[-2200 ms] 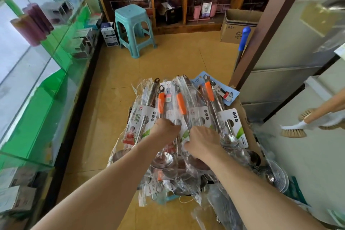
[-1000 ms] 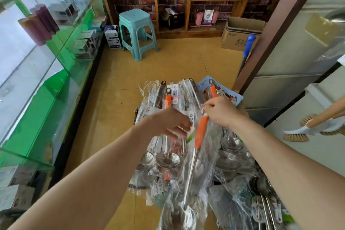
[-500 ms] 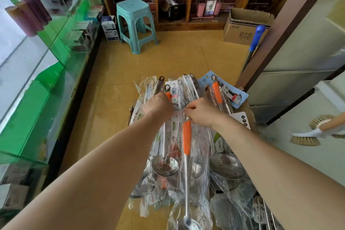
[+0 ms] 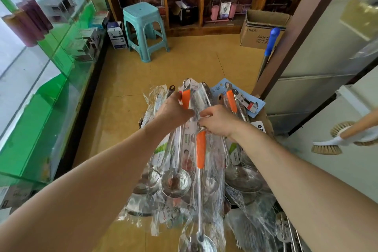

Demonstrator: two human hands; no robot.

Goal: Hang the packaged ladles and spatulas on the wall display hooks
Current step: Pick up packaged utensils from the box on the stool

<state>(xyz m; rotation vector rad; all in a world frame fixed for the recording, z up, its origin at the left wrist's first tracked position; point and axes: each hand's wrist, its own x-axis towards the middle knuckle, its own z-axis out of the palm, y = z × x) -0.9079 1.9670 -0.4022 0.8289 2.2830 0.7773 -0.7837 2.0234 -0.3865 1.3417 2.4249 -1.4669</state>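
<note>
Two ladles are in hand above the pile (image 4: pixel 245 182): your left hand (image 4: pixel 173 111) grips one orange-handled ladle (image 4: pixel 185 99), your right hand (image 4: pixel 219 121) pinches the other ladle (image 4: pixel 200 150) by its top. No hooks show; all hanging likely remains.

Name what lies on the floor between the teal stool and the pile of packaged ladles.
Nothing: in the head view, only bare tan floor separates the stool from the pile.

The bottom edge cuts off the ladle bowl (image 4: pixel 204 244).
</note>
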